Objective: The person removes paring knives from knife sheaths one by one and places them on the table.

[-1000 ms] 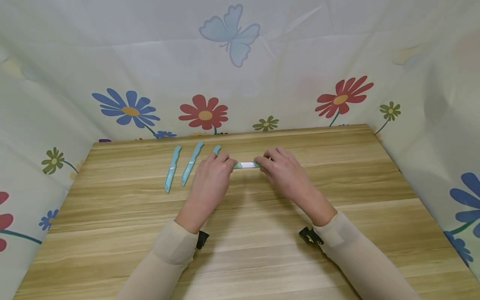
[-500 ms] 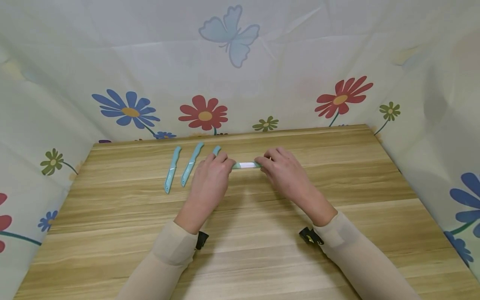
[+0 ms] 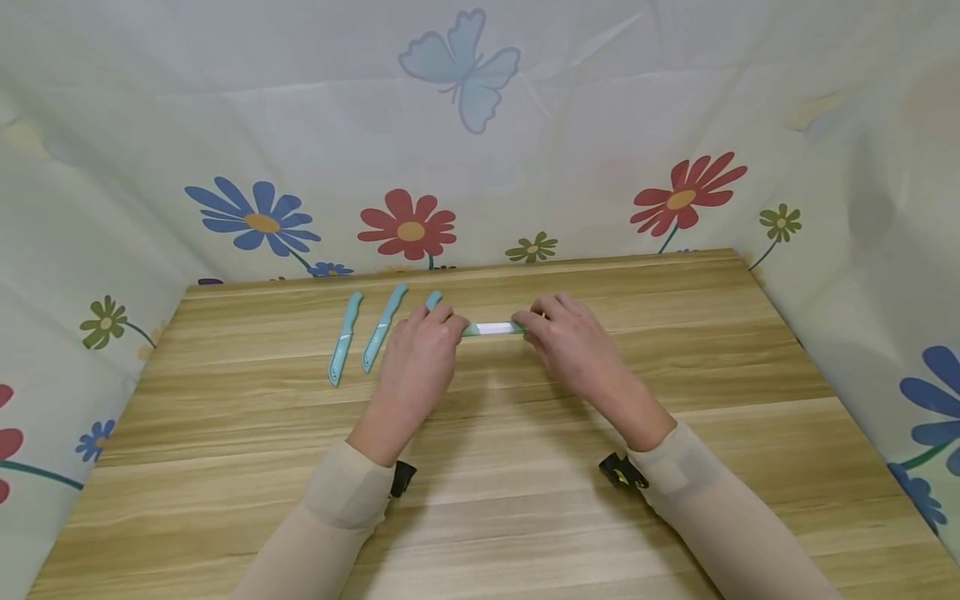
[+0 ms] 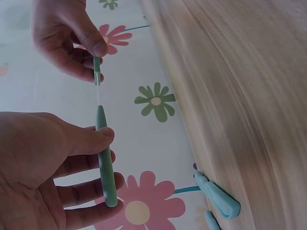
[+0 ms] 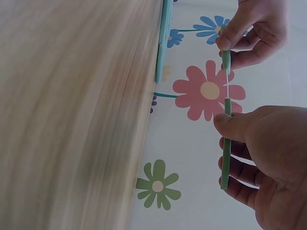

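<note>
My left hand (image 3: 420, 354) pinches the green handle (image 4: 106, 163) of a small knife between thumb and fingers. With thumb and fingertips, my right hand (image 3: 573, 342) pinches the knife's green sheath (image 5: 226, 158). Between the two hands a stretch of white blade (image 3: 494, 328) shows, running from handle to sheath. In both wrist views the knife is held up above the table, level in the head view.
Two sheathed turquoise knives (image 3: 345, 339) lie at the back left of the wooden table (image 3: 675, 333). The handle of another knife (image 3: 434, 299) shows behind my left hand, which hides the rest. A flower-printed curtain (image 3: 577, 158) stands around the table.
The hands have drawn very slightly apart, and a bit more white blade shows between handle and sheath. The knives on the table have stayed where they were.
</note>
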Demonstrator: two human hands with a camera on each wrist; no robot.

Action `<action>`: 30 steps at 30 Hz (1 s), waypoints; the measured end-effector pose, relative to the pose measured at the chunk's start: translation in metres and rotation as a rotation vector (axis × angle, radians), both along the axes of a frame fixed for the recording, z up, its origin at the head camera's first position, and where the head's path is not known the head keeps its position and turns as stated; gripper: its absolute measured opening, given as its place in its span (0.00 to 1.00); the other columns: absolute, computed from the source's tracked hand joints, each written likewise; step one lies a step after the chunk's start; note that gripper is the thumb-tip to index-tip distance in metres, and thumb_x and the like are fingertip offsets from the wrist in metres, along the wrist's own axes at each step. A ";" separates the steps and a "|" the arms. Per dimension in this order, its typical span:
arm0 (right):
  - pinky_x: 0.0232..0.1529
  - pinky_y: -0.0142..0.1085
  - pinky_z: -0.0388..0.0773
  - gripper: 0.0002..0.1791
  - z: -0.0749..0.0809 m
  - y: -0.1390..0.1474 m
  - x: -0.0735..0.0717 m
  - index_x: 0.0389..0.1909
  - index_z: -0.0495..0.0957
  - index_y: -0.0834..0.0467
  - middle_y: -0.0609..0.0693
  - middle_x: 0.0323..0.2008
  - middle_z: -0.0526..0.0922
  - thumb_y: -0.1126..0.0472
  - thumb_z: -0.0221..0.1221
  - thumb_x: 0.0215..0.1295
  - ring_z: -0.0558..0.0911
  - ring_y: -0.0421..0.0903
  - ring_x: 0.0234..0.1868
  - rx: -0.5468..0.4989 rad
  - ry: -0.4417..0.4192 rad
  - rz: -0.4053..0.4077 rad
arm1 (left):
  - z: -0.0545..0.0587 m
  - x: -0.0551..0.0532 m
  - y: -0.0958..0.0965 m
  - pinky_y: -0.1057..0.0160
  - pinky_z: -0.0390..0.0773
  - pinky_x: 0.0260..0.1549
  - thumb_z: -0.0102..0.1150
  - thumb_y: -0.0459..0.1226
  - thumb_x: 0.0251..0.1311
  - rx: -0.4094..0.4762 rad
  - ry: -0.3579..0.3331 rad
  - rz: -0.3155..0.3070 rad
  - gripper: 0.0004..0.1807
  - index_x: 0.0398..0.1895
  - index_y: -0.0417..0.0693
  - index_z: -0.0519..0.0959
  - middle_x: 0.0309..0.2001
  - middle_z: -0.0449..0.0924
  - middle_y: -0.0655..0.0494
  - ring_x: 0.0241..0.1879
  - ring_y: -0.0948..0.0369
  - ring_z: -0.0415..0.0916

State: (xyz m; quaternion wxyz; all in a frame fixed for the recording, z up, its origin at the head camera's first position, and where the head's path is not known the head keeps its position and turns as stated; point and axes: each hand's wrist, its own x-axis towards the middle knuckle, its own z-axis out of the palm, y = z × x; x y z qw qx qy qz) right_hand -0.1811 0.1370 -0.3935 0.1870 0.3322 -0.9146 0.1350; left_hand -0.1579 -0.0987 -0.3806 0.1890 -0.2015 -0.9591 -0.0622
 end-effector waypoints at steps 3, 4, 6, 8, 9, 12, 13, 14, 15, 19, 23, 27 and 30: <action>0.47 0.46 0.81 0.16 0.000 0.000 0.000 0.56 0.87 0.57 0.54 0.45 0.84 0.65 0.72 0.68 0.80 0.54 0.47 -0.005 0.003 0.005 | 0.001 0.000 0.000 0.54 0.84 0.32 0.65 0.31 0.72 0.002 0.000 -0.001 0.07 0.47 0.44 0.90 0.41 0.82 0.51 0.39 0.51 0.78; 0.47 0.46 0.81 0.16 0.000 0.000 -0.001 0.56 0.87 0.57 0.54 0.45 0.84 0.65 0.71 0.69 0.80 0.54 0.47 -0.007 0.003 0.006 | 0.001 0.000 0.000 0.54 0.84 0.32 0.65 0.31 0.72 0.003 -0.001 -0.001 0.07 0.47 0.44 0.90 0.41 0.82 0.51 0.39 0.51 0.78; 0.46 0.46 0.81 0.16 0.000 0.001 -0.001 0.56 0.88 0.57 0.54 0.45 0.84 0.65 0.72 0.68 0.80 0.54 0.47 -0.011 0.004 0.005 | 0.001 0.000 0.000 0.53 0.84 0.33 0.65 0.30 0.72 0.007 -0.002 0.001 0.07 0.47 0.44 0.90 0.42 0.83 0.51 0.39 0.51 0.78; 0.47 0.46 0.81 0.16 0.001 0.001 -0.001 0.56 0.87 0.57 0.54 0.45 0.84 0.65 0.71 0.69 0.80 0.54 0.47 -0.012 0.002 0.002 | 0.002 0.000 0.000 0.53 0.85 0.33 0.64 0.30 0.73 0.010 -0.002 0.003 0.07 0.48 0.44 0.90 0.42 0.83 0.51 0.39 0.51 0.79; 0.47 0.46 0.80 0.16 0.001 0.001 -0.001 0.56 0.87 0.57 0.54 0.45 0.84 0.65 0.71 0.69 0.80 0.55 0.47 -0.012 0.002 0.000 | 0.002 0.000 0.000 0.53 0.85 0.33 0.64 0.30 0.73 0.012 -0.001 0.004 0.07 0.48 0.44 0.90 0.42 0.83 0.51 0.39 0.50 0.79; 0.49 0.46 0.80 0.16 0.001 0.002 -0.002 0.56 0.87 0.56 0.54 0.45 0.84 0.65 0.71 0.69 0.80 0.54 0.47 -0.007 -0.003 -0.003 | 0.002 0.000 -0.001 0.53 0.85 0.33 0.63 0.30 0.73 0.014 0.003 0.004 0.08 0.48 0.43 0.90 0.42 0.83 0.51 0.39 0.50 0.79; 0.49 0.46 0.80 0.16 0.002 0.002 -0.002 0.57 0.87 0.56 0.54 0.45 0.84 0.64 0.70 0.70 0.80 0.54 0.47 -0.005 -0.006 -0.004 | 0.002 0.000 -0.001 0.53 0.85 0.33 0.63 0.30 0.73 0.014 0.005 0.004 0.08 0.48 0.44 0.90 0.42 0.83 0.51 0.39 0.50 0.79; 0.50 0.46 0.80 0.15 0.002 0.002 -0.002 0.57 0.87 0.56 0.54 0.45 0.84 0.64 0.70 0.70 0.79 0.54 0.48 -0.002 -0.008 -0.004 | 0.002 0.000 -0.001 0.53 0.85 0.33 0.63 0.30 0.73 0.015 0.007 0.003 0.08 0.47 0.43 0.90 0.42 0.83 0.51 0.39 0.50 0.79; 0.50 0.46 0.80 0.15 0.001 0.003 -0.002 0.57 0.87 0.56 0.54 0.45 0.83 0.64 0.70 0.70 0.79 0.54 0.48 -0.001 -0.010 -0.005 | 0.002 -0.001 -0.001 0.53 0.85 0.33 0.64 0.30 0.73 0.016 0.008 0.003 0.08 0.47 0.43 0.90 0.42 0.83 0.51 0.39 0.50 0.79; 0.50 0.47 0.80 0.15 0.001 0.003 -0.002 0.56 0.87 0.56 0.54 0.45 0.83 0.64 0.70 0.70 0.79 0.54 0.48 -0.003 -0.013 -0.006 | 0.001 -0.001 0.000 0.53 0.85 0.33 0.64 0.30 0.73 0.015 0.014 0.004 0.07 0.47 0.43 0.90 0.42 0.83 0.51 0.38 0.50 0.79; 0.51 0.47 0.80 0.15 0.001 0.003 -0.002 0.56 0.87 0.57 0.54 0.45 0.83 0.65 0.70 0.70 0.79 0.54 0.48 -0.003 -0.017 -0.009 | 0.001 0.000 -0.001 0.53 0.84 0.32 0.64 0.30 0.73 0.011 0.014 0.009 0.07 0.47 0.44 0.90 0.42 0.83 0.52 0.38 0.51 0.79; 0.50 0.47 0.80 0.15 0.002 0.003 -0.002 0.56 0.87 0.57 0.54 0.45 0.83 0.65 0.70 0.70 0.79 0.55 0.47 0.000 -0.020 -0.013 | 0.001 0.000 0.000 0.53 0.84 0.31 0.65 0.30 0.72 0.009 0.010 0.012 0.07 0.47 0.44 0.90 0.41 0.82 0.52 0.38 0.51 0.78; 0.50 0.47 0.80 0.15 0.002 0.004 -0.002 0.56 0.87 0.57 0.55 0.44 0.83 0.65 0.70 0.70 0.79 0.55 0.48 -0.002 -0.016 -0.014 | 0.003 0.001 0.000 0.52 0.84 0.32 0.64 0.29 0.73 0.012 0.002 0.013 0.08 0.47 0.43 0.90 0.42 0.83 0.51 0.39 0.50 0.79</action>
